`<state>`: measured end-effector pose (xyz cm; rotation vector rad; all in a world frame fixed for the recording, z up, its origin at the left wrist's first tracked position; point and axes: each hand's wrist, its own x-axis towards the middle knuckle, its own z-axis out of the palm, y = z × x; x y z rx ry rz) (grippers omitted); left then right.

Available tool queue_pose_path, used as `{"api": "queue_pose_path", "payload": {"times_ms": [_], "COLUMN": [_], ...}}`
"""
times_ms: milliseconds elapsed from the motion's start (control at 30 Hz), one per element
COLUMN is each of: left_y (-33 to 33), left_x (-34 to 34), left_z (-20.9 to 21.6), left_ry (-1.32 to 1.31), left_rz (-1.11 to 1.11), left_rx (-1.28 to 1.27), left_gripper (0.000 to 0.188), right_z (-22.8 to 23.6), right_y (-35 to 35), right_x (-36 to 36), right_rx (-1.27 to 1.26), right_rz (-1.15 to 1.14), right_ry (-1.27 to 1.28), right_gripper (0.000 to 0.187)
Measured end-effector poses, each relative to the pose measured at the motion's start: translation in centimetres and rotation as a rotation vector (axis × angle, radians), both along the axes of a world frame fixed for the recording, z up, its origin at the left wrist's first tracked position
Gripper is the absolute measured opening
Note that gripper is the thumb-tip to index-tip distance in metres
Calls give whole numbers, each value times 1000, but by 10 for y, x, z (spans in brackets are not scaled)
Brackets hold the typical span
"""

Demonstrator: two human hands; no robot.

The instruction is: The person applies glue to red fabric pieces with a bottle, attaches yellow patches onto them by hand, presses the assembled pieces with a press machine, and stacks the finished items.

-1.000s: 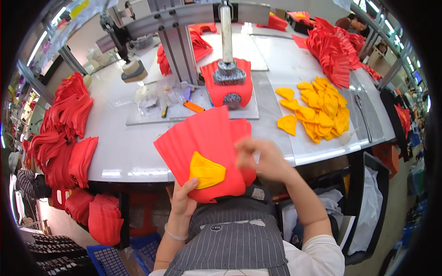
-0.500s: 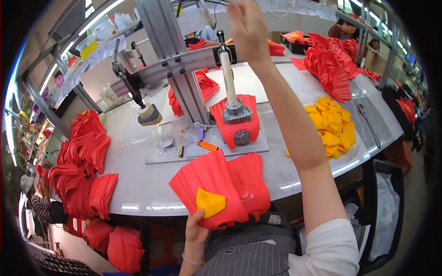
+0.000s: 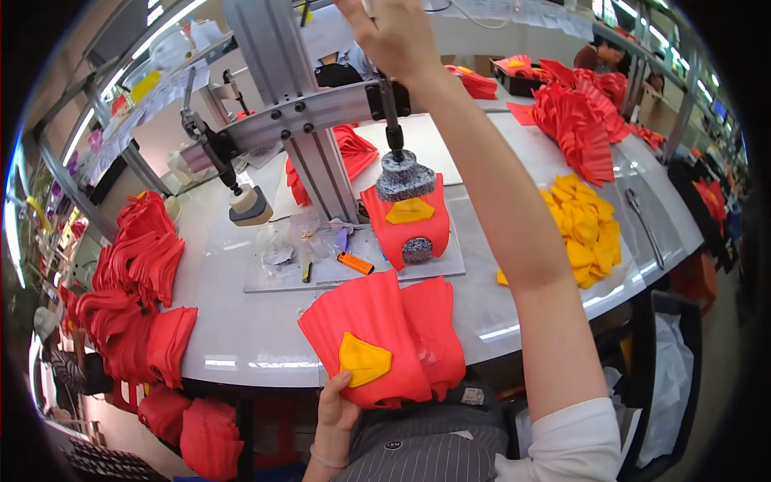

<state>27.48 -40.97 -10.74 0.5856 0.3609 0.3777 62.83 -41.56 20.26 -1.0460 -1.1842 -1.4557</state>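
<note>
My left hand (image 3: 336,406) pinches a red ribbed sheet piece (image 3: 365,309) at its lower edge, thumb by the yellow patch (image 3: 365,359) on it. A second red panel (image 3: 434,329) shows beside and behind it. My right hand (image 3: 397,44) is raised at the top, fingers closed round the clamp's lever handle (image 3: 369,6), mostly hidden by the hand. Below hangs the clamp's speckled grey pad (image 3: 405,178), above another red piece (image 3: 385,233) draped over a speckled form (image 3: 418,250). A yellow patch (image 3: 410,210) lies on that piece, partly under the pad in view.
An aluminium frame (image 3: 321,169) carries a second clamp with a grey pad (image 3: 250,207) at left. An orange cutter (image 3: 355,263) lies on the base board (image 3: 321,281). Red stacks (image 3: 140,257) stand left, red pieces (image 3: 574,120) and yellow patches (image 3: 582,233) right, near a wrench-like tool (image 3: 645,227).
My right hand has moved left with the lever, and the speckled pad has lifted off the draped red piece, baring its yellow patch. My left hand keeps its hold.
</note>
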Motion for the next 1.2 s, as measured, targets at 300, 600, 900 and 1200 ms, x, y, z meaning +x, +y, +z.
{"api": "queue_pose_path", "payload": {"times_ms": [300,600,900,1200], "left_y": [23,23,33,39], "left_x": [3,18,20,57], "left_z": [1,11,21,39], "left_ry": [12,-16,-22,16], "left_rz": [81,84,95,33], "left_rx": [12,114,146,248], "left_gripper": [61,48,45,51], "right_z": [-231,-279,-291,-356], "right_y": [-66,-36,-58,-84], "right_x": [-3,-11,129,231], "right_rx": [-189,-291,90,-565], "right_rz": [-147,223,860,-822], "right_ry": [701,1145,1620,1246], "right_gripper": [24,77,65,44]}}
